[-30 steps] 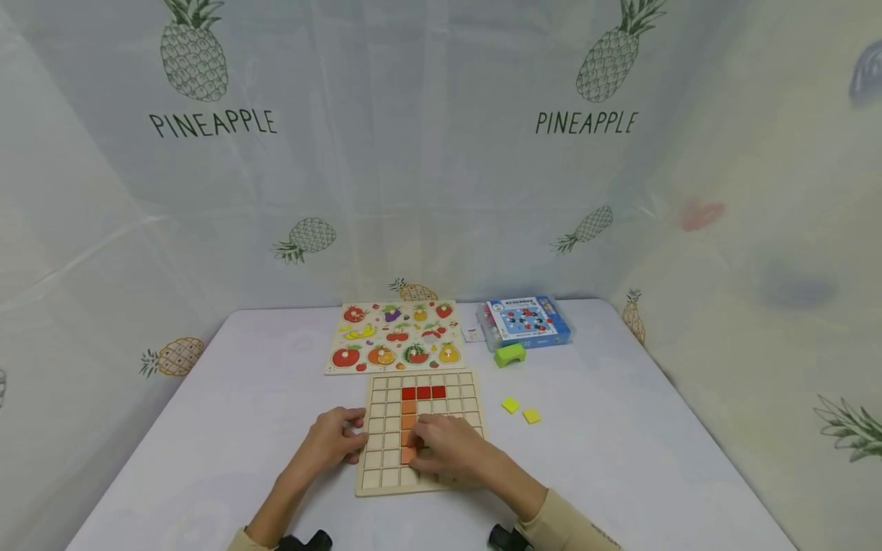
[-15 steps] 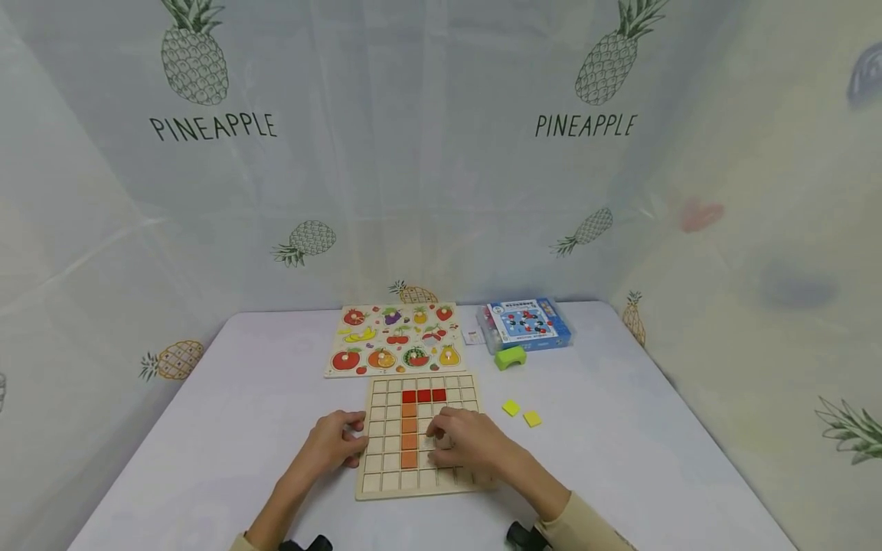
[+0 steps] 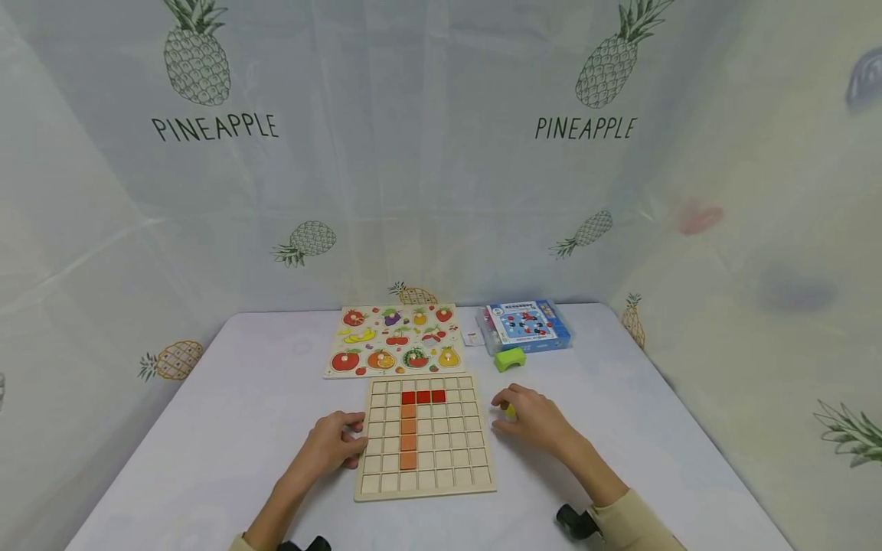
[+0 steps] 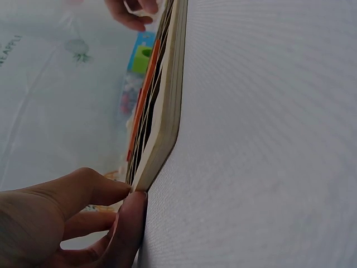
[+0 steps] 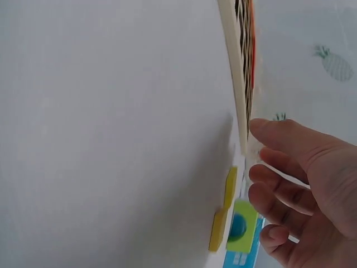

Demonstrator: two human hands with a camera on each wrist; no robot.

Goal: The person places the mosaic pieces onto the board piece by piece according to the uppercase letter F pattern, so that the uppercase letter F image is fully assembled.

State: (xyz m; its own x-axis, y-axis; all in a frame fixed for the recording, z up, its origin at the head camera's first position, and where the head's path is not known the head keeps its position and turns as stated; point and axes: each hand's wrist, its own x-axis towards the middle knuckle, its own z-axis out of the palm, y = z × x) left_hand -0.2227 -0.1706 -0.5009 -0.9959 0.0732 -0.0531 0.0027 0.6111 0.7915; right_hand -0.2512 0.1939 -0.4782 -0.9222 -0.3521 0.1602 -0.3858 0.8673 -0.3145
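Note:
A wooden grid board (image 3: 455,459) lies flat mid-table, with a row of red tiles (image 3: 423,397) and a column of orange tiles (image 3: 409,441) in its cells. My left hand (image 3: 332,441) pinches the board's left edge between thumb and index finger; the left wrist view shows both tips against the wood. To the right of the board, my right hand (image 3: 537,419) hovers with loosely bent fingers and nothing in its grasp. Partly under it in the head view is a yellow tile (image 3: 511,411). Both yellow tiles (image 5: 218,229) show on the table in the right wrist view.
A fruit-picture puzzle board (image 3: 396,340) lies behind the grid board. At the back right stands a blue-and-clear box (image 3: 527,325), with a green arched block (image 3: 510,360) before it and a small white card (image 3: 473,337) beside it.
My right hand has left the orange column and moved right, off the board to above the yellow tiles. The left hand has stayed at the board's edge.

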